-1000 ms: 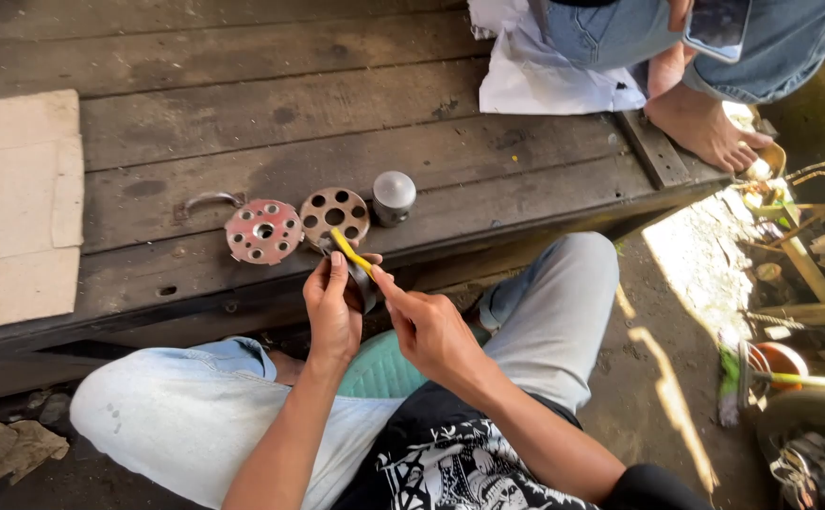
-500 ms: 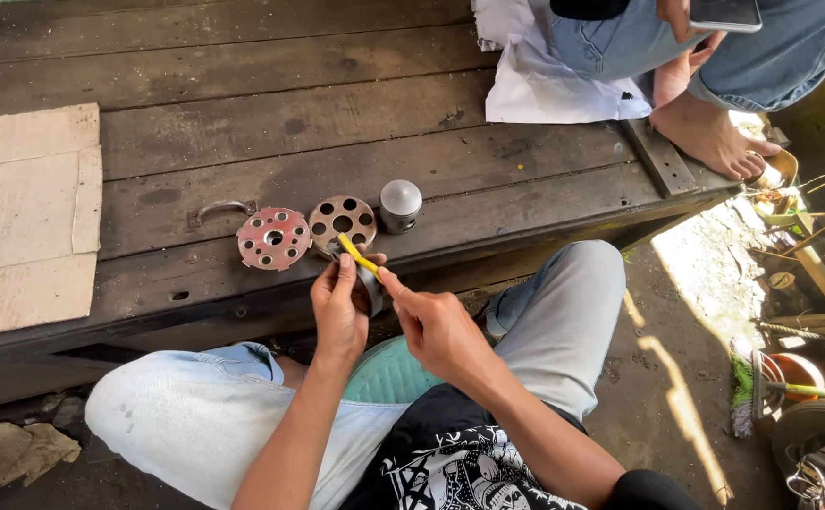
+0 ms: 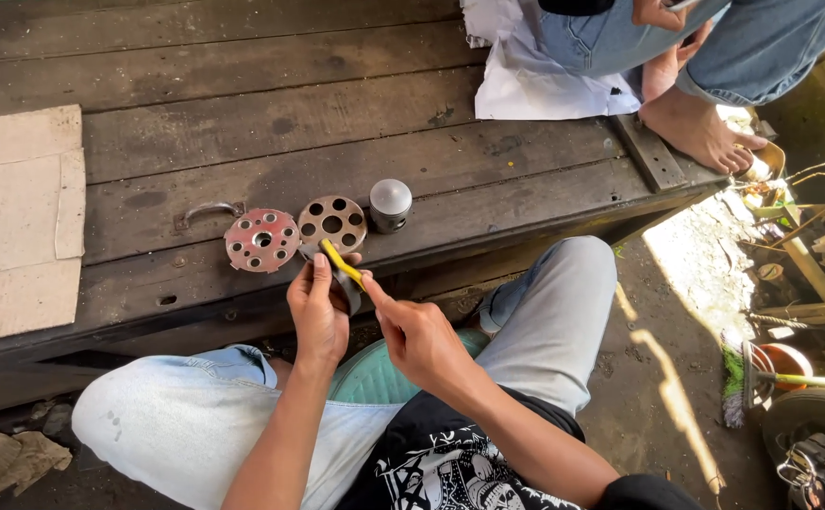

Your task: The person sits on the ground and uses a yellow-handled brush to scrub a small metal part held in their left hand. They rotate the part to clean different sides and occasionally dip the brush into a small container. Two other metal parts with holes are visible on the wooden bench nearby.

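Closest in, the left hand (image 3: 318, 316) is wrapped around a small dark part (image 3: 346, 291), thumb up along its side, holding it just over the near edge of the bench (image 3: 243, 142). The right hand (image 3: 419, 340) comes in from the right, its fingers pinched shut on a yellow-handled tool (image 3: 342, 264). That tool's long axis runs on a slant: the grip end sits in the right fingers, the far end points up and to the left, away from the person and toward the bench, crossing the top of the dark part. So the part lies directly left of the right fingers, touching the tool, and both hands meet at it.

Just beyond, near the front edge, a brown perforated disc (image 3: 333, 223) lies flat, with a reddish perforated disc (image 3: 261, 240) just beside it to the left and a small grey capped cylinder (image 3: 390, 204) standing upright to the right. Farther left is a curved metal handle (image 3: 207, 212). At the far right corner, another person's bare foot (image 3: 700, 132) rests on the bench.
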